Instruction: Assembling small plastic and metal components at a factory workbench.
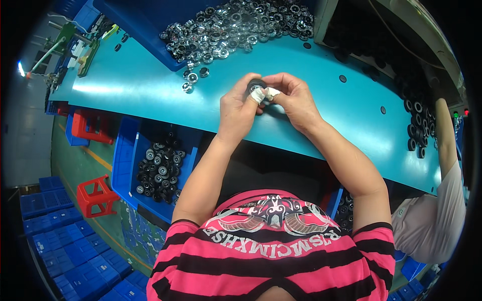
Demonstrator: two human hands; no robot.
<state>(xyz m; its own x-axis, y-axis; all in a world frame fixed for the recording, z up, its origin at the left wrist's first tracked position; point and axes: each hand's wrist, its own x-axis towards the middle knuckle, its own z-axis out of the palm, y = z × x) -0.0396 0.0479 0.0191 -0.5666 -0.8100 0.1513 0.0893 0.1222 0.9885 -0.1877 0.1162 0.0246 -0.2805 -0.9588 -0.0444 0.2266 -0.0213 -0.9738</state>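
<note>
Over the middle of the blue-green table, both my hands are closed around a small black toy wheel [256, 83]. My left hand [236, 106] grips its left side, and my right hand [297, 103] pinches it from the right. White tape wraps both thumbs, which press together at the wheel's near side and cover part of it. A dark ring and a paler centre show between the fingers. Just beyond my hands lies a heap of shiny silver-and-black wheel hubs [236, 31], with a few loose hubs [192, 78] toward the left.
A blue bin [150, 37] lies behind the hubs. Black rubber tyres [419, 123] are piled at the right, beside a co-worker's arm [445, 135]. Below the table's front edge, a blue crate [135, 165] holds finished-looking wheels. Red stools [98, 196] and stacked blue crates [75, 246] stand on the left.
</note>
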